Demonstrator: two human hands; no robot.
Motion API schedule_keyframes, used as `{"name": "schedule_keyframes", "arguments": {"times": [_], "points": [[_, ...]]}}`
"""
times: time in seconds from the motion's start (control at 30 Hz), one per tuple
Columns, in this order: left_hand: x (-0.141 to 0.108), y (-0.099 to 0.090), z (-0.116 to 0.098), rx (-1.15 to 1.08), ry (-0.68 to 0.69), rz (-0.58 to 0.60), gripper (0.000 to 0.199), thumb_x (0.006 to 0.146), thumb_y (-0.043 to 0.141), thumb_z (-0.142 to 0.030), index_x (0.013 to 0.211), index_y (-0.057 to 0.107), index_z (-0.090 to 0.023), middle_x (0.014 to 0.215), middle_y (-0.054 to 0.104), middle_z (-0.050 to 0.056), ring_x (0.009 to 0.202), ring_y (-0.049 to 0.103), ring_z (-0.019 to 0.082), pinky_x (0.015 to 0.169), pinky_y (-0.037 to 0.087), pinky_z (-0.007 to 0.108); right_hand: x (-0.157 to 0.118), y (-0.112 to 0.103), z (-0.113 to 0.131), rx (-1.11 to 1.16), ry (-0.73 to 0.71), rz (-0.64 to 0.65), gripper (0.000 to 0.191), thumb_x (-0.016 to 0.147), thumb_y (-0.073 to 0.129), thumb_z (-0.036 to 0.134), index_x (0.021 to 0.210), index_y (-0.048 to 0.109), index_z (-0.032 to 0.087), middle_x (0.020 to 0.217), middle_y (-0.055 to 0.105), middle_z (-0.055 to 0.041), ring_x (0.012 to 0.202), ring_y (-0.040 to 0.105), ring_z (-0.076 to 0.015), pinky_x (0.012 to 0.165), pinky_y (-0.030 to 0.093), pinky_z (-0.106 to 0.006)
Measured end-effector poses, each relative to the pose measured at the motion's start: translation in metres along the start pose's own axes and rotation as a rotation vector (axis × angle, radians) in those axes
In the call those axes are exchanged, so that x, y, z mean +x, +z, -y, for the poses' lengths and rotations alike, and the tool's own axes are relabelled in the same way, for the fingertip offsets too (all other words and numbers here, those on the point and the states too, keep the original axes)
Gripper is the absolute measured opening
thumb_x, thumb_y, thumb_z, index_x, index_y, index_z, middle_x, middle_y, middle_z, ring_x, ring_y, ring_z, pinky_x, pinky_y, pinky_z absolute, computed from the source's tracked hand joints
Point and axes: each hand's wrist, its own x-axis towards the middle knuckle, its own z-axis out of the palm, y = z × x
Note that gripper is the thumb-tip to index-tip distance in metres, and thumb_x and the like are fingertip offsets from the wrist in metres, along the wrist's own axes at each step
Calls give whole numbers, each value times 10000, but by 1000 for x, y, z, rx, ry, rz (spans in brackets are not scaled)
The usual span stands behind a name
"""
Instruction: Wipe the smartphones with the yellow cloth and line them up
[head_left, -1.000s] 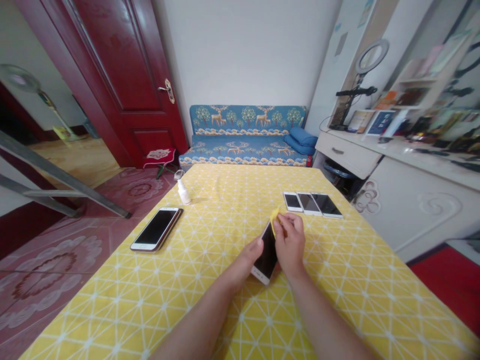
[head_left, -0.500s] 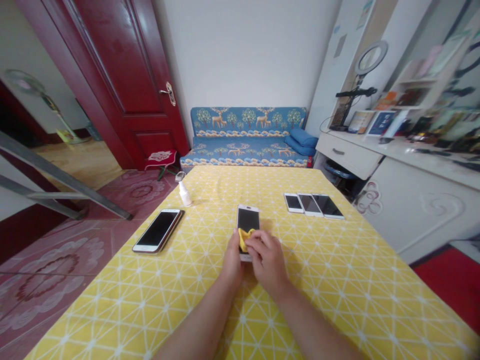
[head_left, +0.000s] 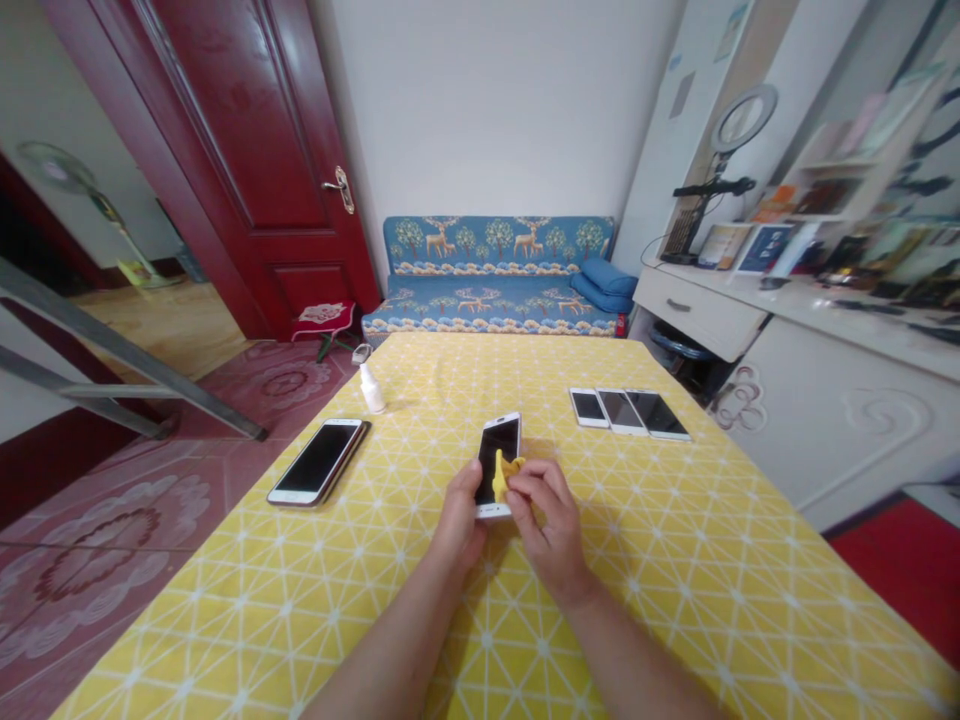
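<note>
My left hand (head_left: pixel 459 520) grips the lower left edge of a white-framed smartphone (head_left: pixel 498 462), which it holds tilted just above the yellow tablecloth (head_left: pixel 675 590). The phone's black screen faces up. My right hand (head_left: pixel 547 512) pinches a small yellow wiping cloth (head_left: pixel 507 478) and presses it to the right part of the screen. The fingers hide the phone's lower right corner. Another smartphone (head_left: pixel 318 462) lies face up to the left, and a small white spray bottle (head_left: pixel 371 390) stands beyond it.
Several phones (head_left: pixel 621 411) lie in a row at the far right of the table. Beyond the table stand a blue deer-patterned sofa (head_left: pixel 495 290) and a red door (head_left: pixel 247 150). A white dresser (head_left: pixel 697 310) with a ring light stands right.
The held phone has turned slightly, its top now leaning right. The yellow cloth has shifted right and up across the screen with my right hand.
</note>
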Motion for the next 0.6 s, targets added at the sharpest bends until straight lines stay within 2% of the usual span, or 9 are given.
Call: {"name": "schedule_keyframes", "arguments": {"times": [0.07, 0.17, 0.3, 0.43, 0.5, 0.6], "points": [[-1, -2, 0, 91, -27, 79, 173, 804, 615, -278, 881, 625, -123, 670, 622, 16, 497, 561, 100, 417, 406, 187, 2, -2, -1, -8, -1, -39, 148, 885, 515, 155, 958, 622, 225, 972, 515, -53, 936, 550, -187, 820, 473, -357], [-5, -2, -1, 223, -80, 166, 256, 798, 633, -358, 916, 641, -130, 584, 558, -11, 391, 485, 81, 315, 295, 173, 6, -7, -10, -46, 60, -167, 140, 885, 530, 175, 972, 629, 221, 1001, 511, -60, 957, 542, -187, 822, 469, -360], [-8, -1, -3, 317, -143, 299, 316, 811, 622, -386, 988, 665, -127, 559, 551, -5, 329, 428, 58, 282, 223, 164, 12, -16, -29, -56, 190, -366, 144, 876, 561, 261, 973, 649, 201, 1023, 519, -73, 986, 534, -200, 798, 470, -357], [-7, -4, -2, 300, -221, 312, 292, 785, 660, -349, 950, 693, -110, 503, 541, -7, 296, 371, 41, 286, 167, 165, 15, -21, -43, 90, 348, -507, 207, 836, 603, 357, 916, 662, 176, 1007, 575, -71, 967, 552, -201, 824, 460, -355], [-4, -7, -2, 284, -247, 298, 278, 759, 690, -331, 914, 704, -101, 540, 590, 18, 322, 412, 51, 306, 193, 167, 15, -20, -46, 274, 473, -547, 236, 814, 619, 394, 905, 653, 179, 945, 612, -46, 893, 573, -183, 789, 463, -325], [-2, -10, -1, 265, -254, 270, 258, 722, 726, -290, 882, 720, -87, 643, 663, 64, 475, 559, 103, 402, 335, 172, 15, -17, -47, 556, 616, -575, 234, 789, 634, 420, 830, 629, 189, 801, 619, 7, 730, 572, -145, 689, 459, -272]]}}
